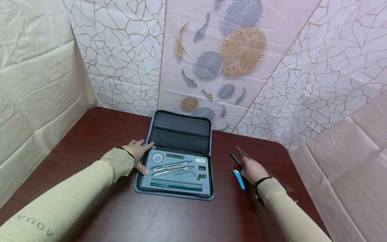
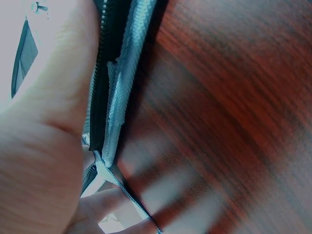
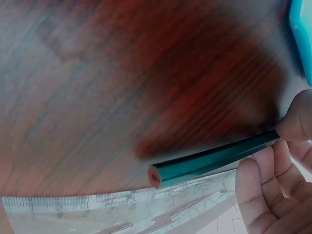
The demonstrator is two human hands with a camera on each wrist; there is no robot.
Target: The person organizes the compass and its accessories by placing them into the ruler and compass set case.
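A zippered case [image 1: 173,195] lies unfolded on the table, its lid leaning back towards the wall. Spread along its left side, my left hand [image 1: 137,153] touches the edge, with the thumb over the grey insert. Two metal compasses [image 1: 172,168], green pencils [image 1: 176,185], a round disc [image 1: 157,158] and small green pieces sit in the insert. On the right, my right hand [image 1: 253,169] pinches a dark green pencil [image 3: 214,161] between thumb and fingers. Under that pencil, in the right wrist view, is a clear ruler-marked plastic piece [image 3: 112,209].
A blue utility knife [image 1: 239,179] lies just left of my right hand. Another clear plastic corner [image 1: 288,189] shows behind the right wrist. Patterned cloth walls [image 1: 127,60] close off the back and sides of the brown table [image 1: 169,218].
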